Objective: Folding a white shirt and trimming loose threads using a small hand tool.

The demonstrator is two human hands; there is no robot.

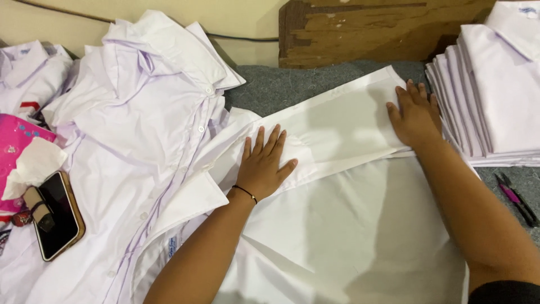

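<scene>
We press our left hand (263, 164) and right hand (415, 117) flat on the folded sleeve of a white cotton shirt (349, 225). A stack of folded white shirts (500, 84) sits just beside our right hand.

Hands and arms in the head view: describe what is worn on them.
The left hand is bare, with a thin black band around the wrist. The right hand wears no ring, glove or band that shows. Both forearms are uncovered; a dark sleeve edge appears only at the right arm's upper end, in the frame's lower right corner.
</scene>
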